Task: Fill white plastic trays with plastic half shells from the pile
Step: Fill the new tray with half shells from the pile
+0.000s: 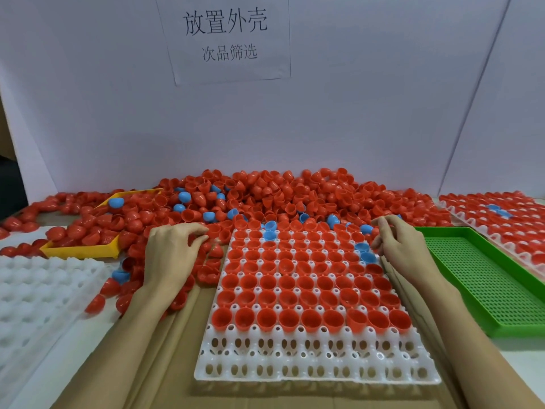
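Sign: we read "放置外壳" on a white paper sheet [224,39] | below, smaller: "次品筛选" | sheet fixed to the back wall [368,113]

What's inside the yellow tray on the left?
Red half shells and one blue half shell lie in the yellow tray. They cover most of its floor, so anything beneath them can't be seen. More red shells spill over its far edge from the pile.

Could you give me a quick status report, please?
Left hand and right hand curled at pile edge. Tray nearly full, two near rows empty. Nothing blocking.
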{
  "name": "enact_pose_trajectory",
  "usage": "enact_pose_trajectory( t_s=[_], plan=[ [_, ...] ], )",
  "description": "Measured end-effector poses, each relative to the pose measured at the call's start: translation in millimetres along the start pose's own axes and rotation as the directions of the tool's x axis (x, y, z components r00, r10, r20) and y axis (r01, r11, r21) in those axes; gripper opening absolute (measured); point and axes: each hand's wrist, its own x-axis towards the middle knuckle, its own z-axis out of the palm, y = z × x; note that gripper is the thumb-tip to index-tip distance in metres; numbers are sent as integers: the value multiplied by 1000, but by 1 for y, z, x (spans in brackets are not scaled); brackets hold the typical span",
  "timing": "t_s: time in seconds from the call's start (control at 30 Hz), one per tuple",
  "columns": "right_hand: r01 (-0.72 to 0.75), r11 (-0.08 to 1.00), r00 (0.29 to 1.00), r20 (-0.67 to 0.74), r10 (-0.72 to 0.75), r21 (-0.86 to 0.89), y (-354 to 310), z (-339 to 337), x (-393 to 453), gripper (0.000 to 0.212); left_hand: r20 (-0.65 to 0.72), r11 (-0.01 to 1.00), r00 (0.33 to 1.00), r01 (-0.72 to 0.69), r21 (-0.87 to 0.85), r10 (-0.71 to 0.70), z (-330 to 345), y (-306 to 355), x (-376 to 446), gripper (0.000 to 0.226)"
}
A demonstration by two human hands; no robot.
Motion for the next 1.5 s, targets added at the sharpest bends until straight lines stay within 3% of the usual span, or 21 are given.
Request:
enact_pose_trajectory(
  t_s=[0.13, 0.3, 0.37, 0.5, 0.6, 0.73, 0.9, 1.03, 1.13, 1.2, 1.3, 1.37, 1.43, 1.5],
  plan=[
    [37, 999, 999, -24, -37, 14, -6, -1, -1, 26, -9, 989, 999, -51, -138, 50, 0, 15, 0, 41],
    [85, 989, 996, -28, -82, 125, -22, -3, -6, 24, 19, 951, 999, 42, -306, -38, -2, 30, 4, 71],
    [84, 971, 996, 10, -88, 226, -32, -4, -10, 23, 31, 940, 999, 53, -338, -45, -6, 36, 2, 67],
    [97, 918, 968, 177, -176, 383, -56, -7, -21, 19, 37, 870, 999, 6, -493, 14, -14, 64, -7, 37],
    [157, 883, 881, 342, -327, 442, -73, -6, -30, 32, 111, 742, 992, 28, -670, 63, -15, 95, -19, 34],
    [231, 877, 758, 487, -433, 421, -88, 4, -42, 48, 205, 649, 971, 77, -757, 124, -10, 121, -32, 41],
    [266, 873, 763, 464, -450, 410, -90, 7, -47, 28, 262, 661, 960, 133, -739, 99, -10, 126, -37, 32],
    [262, 883, 771, 466, -434, 388, -85, 9, -45, 25, 294, 583, 955, 223, -781, 30, -11, 120, -29, 17],
    [239, 886, 797, 440, -412, 397, -80, 10, -43, 25, 252, 581, 961, 271, -767, -115, -10, 97, -16, 15],
    [244, 885, 803, 429, -413, 396, -80, 10, -42, 26, 147, 597, 948, 293, -746, -282, -10, 68, -3, 16],
    [235, 883, 802, 432, -412, 406, -80, 12, -41, 28, -27, 605, 836, 374, -703, -548, -14, 13, 17, 21],
    [224, 887, 802, 441, -403, 404, -81, 13, -41, 28, 1, 600, 787, 471, -647, -617, -19, -14, 20, 38],
    [224, 893, 808, 438, -394, 389, -81, 14, -42, 28, 13, 710, 824, 496, -501, -566, -20, -26, 17, 47],
    [227, 900, 810, 441, -387, 372, -81, 15, -42, 28, -59, 867, 906, 381, -321, -420, -21, -18, 13, 45]
  ],
)
